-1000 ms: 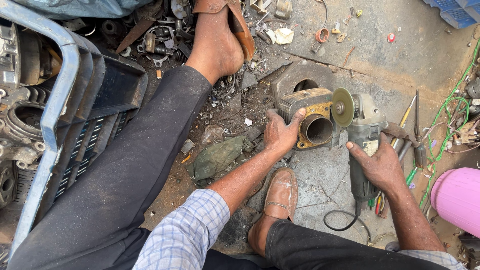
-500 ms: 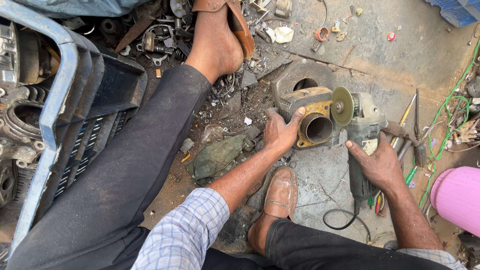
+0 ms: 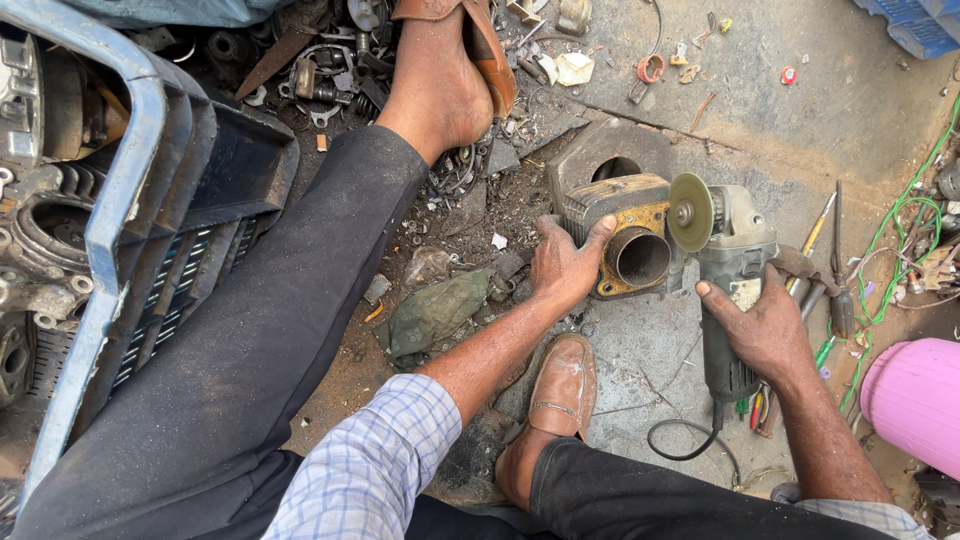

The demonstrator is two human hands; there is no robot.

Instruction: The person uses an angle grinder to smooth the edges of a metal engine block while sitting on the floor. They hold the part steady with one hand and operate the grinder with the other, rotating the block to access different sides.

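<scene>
My left hand [image 3: 563, 265] grips the side of a finned metal engine cylinder [image 3: 625, 235] that lies on the concrete floor with its round bore facing me. My right hand [image 3: 762, 325] holds a grey angle grinder [image 3: 727, 280] by its body. The grinder's disc [image 3: 690, 212] sits right beside the cylinder's yellowish flange. The grinder's black cord [image 3: 690, 440] loops on the floor near my right leg.
A blue plastic crate [image 3: 120, 240] with engine parts stands at left. Scrap metal bits [image 3: 330, 70] litter the floor by my left foot [image 3: 440, 80]. Screwdrivers [image 3: 830, 250], green wire [image 3: 900, 220] and a pink container [image 3: 915, 400] lie at right. A dirty green rag [image 3: 435, 312] lies near my shoe [image 3: 562, 390].
</scene>
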